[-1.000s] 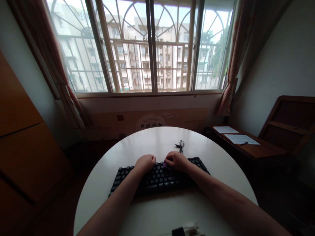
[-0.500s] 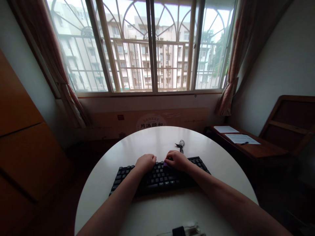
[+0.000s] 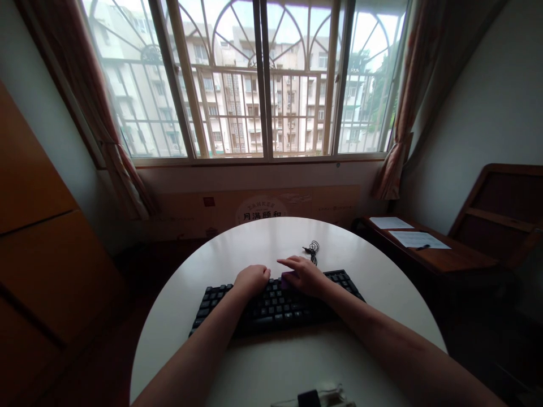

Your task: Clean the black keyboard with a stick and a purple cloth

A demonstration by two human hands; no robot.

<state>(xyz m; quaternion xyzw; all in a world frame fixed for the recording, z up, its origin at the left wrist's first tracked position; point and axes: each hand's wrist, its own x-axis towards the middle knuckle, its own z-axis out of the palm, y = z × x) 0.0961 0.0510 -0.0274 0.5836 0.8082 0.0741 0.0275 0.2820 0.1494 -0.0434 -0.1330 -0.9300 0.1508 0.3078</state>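
Note:
A black keyboard lies across the white round table. My left hand is closed in a fist at the keyboard's far edge, with its fingertips curled out of sight. To the right, my right hand is over the keys with a small purple piece under its thumb and curled fingers. Its index finger points out to the left, free of the piece. What the purple piece is made of, I cannot tell. The keyboard's coiled black cable rests on the table behind my right hand.
At the table's near edge is a clear bag-like item with a black part. A wooden chair on the right carries paper sheets and a pen. A printed cardboard panel stands below the window.
My right index finger has lifted off the purple piece and stretched out to the left, so more of the purple shows. My left hand and the keyboard have stayed in place.

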